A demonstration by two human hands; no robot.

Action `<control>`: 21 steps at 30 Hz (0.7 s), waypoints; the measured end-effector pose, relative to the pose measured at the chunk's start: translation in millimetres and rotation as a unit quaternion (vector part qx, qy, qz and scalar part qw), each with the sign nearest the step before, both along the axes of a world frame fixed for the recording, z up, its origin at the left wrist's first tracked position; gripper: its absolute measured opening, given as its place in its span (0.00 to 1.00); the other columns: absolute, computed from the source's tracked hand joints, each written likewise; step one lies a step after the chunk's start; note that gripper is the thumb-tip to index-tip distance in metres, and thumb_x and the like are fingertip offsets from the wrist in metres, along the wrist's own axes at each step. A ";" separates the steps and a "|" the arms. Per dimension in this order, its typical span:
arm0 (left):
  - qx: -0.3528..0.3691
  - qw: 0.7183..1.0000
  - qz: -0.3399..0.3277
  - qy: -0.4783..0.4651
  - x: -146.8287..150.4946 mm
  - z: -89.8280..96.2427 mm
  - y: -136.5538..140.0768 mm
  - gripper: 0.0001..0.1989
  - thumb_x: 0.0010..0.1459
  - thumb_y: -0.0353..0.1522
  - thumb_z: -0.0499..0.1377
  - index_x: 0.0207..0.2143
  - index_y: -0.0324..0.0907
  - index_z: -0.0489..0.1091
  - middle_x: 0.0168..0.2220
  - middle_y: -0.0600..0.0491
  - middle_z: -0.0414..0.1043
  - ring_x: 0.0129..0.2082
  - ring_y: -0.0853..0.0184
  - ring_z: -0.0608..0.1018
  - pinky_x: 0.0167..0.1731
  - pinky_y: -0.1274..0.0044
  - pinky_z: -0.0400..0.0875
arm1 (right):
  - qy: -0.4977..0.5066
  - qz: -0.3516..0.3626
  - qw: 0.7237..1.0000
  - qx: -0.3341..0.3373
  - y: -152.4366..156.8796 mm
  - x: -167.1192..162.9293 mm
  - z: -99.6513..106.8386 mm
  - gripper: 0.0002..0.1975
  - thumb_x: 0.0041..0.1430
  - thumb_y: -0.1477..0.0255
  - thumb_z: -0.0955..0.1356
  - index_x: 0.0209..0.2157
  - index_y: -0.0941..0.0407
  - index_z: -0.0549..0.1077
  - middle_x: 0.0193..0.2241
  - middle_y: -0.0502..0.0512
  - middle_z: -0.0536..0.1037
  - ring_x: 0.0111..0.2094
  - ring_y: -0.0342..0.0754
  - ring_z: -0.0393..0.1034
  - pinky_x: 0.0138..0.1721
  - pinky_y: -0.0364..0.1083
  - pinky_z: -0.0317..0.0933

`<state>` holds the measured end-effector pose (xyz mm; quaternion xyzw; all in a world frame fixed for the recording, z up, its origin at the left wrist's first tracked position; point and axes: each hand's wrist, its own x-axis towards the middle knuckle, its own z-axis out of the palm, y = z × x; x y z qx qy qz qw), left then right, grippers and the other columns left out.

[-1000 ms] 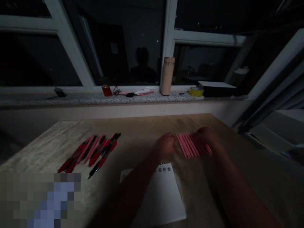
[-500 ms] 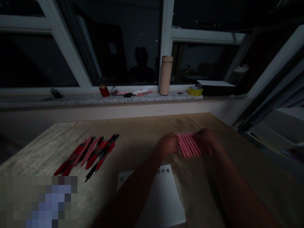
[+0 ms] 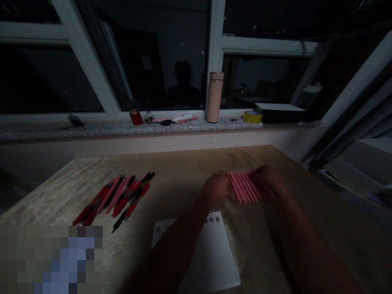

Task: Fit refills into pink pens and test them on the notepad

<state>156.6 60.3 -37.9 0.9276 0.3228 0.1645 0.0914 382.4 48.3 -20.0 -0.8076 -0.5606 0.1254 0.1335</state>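
A row of pink pencils lies side by side on the table, slanting slightly. At its left edge my left hand presses with bent fingers against the outermost pencil. Over the right part of the row, my right hand curls down and covers several far ends. Between the two hands the row is held tightly together; dim light hides the exact fingertips. Beneath my left forearm is a white spiral notepad, partly covered. Off to the left, red and black pens lie in a loose slanted group with some pink pencils.
Behind the table runs a speckled stone windowsill. On it stand a tan flask, a yellow tape roll, a small red jar and a dark box. Pale boxes sit at the right.
The whole view shifts slightly to the right. Both hands stay at the pencil row, with little visible movement, and the pens lie as before.
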 end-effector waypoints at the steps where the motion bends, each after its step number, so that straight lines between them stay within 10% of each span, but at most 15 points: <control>1: 0.005 1.000 0.001 -0.002 0.5 -0.6 0.2 0.11 0.51 0.33 0.57 0.38 0.41 0.70 0.39 0.49 0.70 0.43 0.63 0.71 0.48 0.73 0.64 | 0.006 -0.001 1.000 -0.003 0.1 0.1 0.5 0.16 0.51 0.64 0.67 0.30 0.63 0.78 0.29 0.67 0.78 0.30 0.52 0.73 0.26 0.43 0.57; 21: -0.002 1.000 -0.004 0.014 5.0 2.6 -0.5 0.11 0.53 0.32 0.55 0.40 0.41 0.69 0.41 0.48 0.70 0.43 0.64 0.70 0.48 0.72 0.64 | 0.041 0.002 0.999 0.001 -1.4 -0.5 0.4 0.12 0.48 0.69 0.68 0.30 0.64 0.78 0.28 0.70 0.78 0.30 0.53 0.73 0.27 0.44 0.57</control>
